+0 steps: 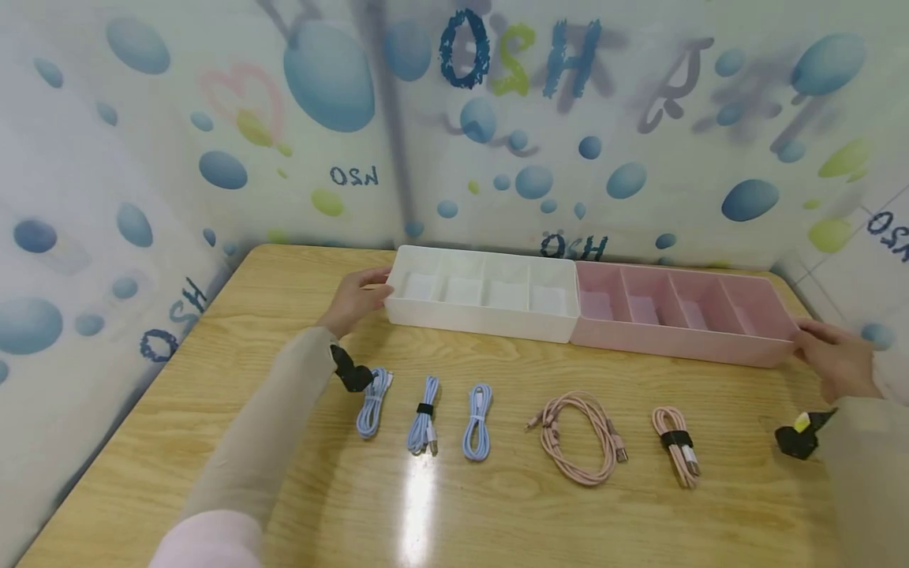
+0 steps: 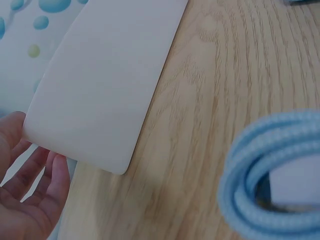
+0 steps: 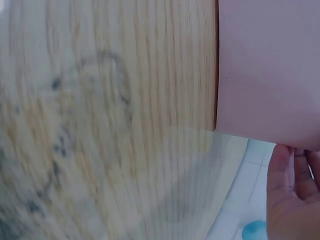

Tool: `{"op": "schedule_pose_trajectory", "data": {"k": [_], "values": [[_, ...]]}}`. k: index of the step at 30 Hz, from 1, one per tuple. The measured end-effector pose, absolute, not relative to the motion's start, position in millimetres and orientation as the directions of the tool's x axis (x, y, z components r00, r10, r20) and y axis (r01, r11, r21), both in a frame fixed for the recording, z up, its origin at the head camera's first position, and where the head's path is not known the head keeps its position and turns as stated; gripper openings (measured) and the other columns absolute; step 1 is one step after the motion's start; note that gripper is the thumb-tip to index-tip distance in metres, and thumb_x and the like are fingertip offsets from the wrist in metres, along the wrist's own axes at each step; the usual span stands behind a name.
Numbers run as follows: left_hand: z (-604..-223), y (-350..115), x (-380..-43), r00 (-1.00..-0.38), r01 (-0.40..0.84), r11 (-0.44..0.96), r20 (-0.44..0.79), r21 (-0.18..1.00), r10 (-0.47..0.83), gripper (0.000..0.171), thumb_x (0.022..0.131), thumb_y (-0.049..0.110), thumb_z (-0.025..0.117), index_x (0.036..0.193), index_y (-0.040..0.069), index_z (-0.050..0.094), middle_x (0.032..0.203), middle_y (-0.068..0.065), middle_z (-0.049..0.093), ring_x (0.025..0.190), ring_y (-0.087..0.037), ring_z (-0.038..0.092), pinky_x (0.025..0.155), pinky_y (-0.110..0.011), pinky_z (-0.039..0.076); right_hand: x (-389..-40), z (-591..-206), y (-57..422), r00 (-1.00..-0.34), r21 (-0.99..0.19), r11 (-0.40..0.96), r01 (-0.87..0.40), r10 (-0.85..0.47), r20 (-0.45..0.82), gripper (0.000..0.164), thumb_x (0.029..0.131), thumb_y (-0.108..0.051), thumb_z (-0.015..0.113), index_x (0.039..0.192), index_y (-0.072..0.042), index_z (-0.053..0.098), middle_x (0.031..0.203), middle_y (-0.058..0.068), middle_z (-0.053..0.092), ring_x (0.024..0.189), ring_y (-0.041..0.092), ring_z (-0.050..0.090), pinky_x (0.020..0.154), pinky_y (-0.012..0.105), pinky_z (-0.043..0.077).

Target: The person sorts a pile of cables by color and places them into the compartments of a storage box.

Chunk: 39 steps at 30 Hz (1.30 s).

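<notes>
A white divided box (image 1: 483,319) and a pink divided box (image 1: 682,345) stand end to end along the back of the table, each split into several compartments. My left hand (image 1: 357,298) touches the outer end of the white box, its fingertips against the end wall. At the far end of the pink box, the fingers of my right hand (image 1: 838,355) rest on its outer wall. The left wrist view shows the white box's side (image 2: 107,75) with loosely bent fingers at its end. Part of the right hand (image 3: 295,195) shows beside the pink wall in the right wrist view.
On the wooden table (image 1: 298,481), three blue cable bundles (image 1: 372,404) (image 1: 424,418) (image 1: 478,422) lie in front of the white box. A looped pink cable (image 1: 584,475) and a strapped pink cable (image 1: 671,426) lie further right. A bubble-patterned wall (image 1: 454,173) stands behind the boxes.
</notes>
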State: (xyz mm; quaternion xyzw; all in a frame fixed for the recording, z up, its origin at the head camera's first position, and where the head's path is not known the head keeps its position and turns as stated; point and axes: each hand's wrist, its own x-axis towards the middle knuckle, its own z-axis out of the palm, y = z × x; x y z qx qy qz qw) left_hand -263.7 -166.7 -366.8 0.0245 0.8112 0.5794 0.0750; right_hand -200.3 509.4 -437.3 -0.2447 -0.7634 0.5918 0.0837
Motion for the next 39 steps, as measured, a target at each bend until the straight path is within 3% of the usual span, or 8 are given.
{"op": "schedule_pose_trajectory", "data": {"k": [4,10,20,24,33,39], "values": [[-367.3,-176.4,-261.6,-0.987,-0.037,0.331,-0.087,0.943,0.136,0.045,0.089,0.008,0.051,0.133,0.005,0.040,0.124,-0.020,0.043,0.110,-0.031,0.044,0.090,-0.043,0.041,-200.4,-435.3,501.0,-0.886,-0.970,0.106,0.218,0.438,-0.151,0.015,0.079,-0.021,0.067,0.090,-0.031,0.067,0.068,-0.022,0.058,0.061,-0.005,0.053,0.047,0.012,0.045],[-366.7,-189.1,-258.6,-0.985,-0.075,0.305,-0.119,0.950,0.127,0.046,0.090,0.010,0.051,0.134,0.006,0.038,0.127,-0.018,0.041,0.115,-0.030,0.040,0.095,-0.043,0.037,-200.5,-434.4,489.7,-0.900,-0.967,0.119,0.224,0.407,-0.158,0.017,0.078,-0.023,0.068,0.094,-0.029,0.066,0.074,-0.021,0.057,0.064,-0.004,0.054,0.050,0.011,0.047],[-362.1,-210.2,-252.2,-0.985,-0.088,0.333,-0.132,0.939,0.113,0.048,0.091,0.011,0.050,0.135,0.005,0.035,0.130,-0.019,0.038,0.117,-0.030,0.037,0.096,-0.043,0.036,-201.5,-428.4,461.7,-0.932,-0.990,0.087,0.111,0.354,-0.074,0.011,0.077,-0.018,0.068,0.078,-0.029,0.066,0.071,-0.018,0.060,0.063,-0.003,0.056,0.053,0.012,0.048],[-361.0,-218.8,-249.2,-0.984,-0.095,0.334,-0.140,0.938,0.113,0.048,0.091,0.013,0.050,0.136,0.006,0.035,0.132,-0.019,0.036,0.119,-0.030,0.035,0.097,-0.042,0.035,-196.2,-415.5,441.6,-0.933,-0.981,0.143,0.132,0.351,-0.074,0.013,0.080,-0.019,0.065,0.077,-0.032,0.064,0.071,-0.021,0.059,0.063,-0.004,0.055,0.054,0.011,0.048],[-360.0,-232.7,-247.3,-0.987,-0.091,0.367,-0.133,0.926,0.091,0.048,0.090,0.012,0.051,0.135,0.002,0.036,0.133,-0.019,0.036,0.119,-0.031,0.036,0.095,-0.042,0.038,-200.2,-416.8,429.7,-0.928,-0.946,0.259,0.197,0.361,-0.094,0.012,0.081,-0.027,0.063,0.093,-0.031,0.063,0.077,-0.024,0.055,0.070,-0.007,0.053,0.056,0.010,0.047],[-359.9,-239.0,-245.3,-0.990,-0.076,0.392,-0.116,0.917,0.082,0.048,0.090,0.013,0.051,0.134,0.002,0.036,0.131,-0.020,0.038,0.117,-0.031,0.037,0.093,-0.041,0.039,-205.6,-426.2,429.7,-0.930,-0.933,0.299,0.200,0.357,-0.085,0.043,0.080,-0.034,0.063,0.117,-0.014,0.057,0.085,-0.021,0.052,0.075,-0.007,0.052,0.059,0.009,0.047]]}}
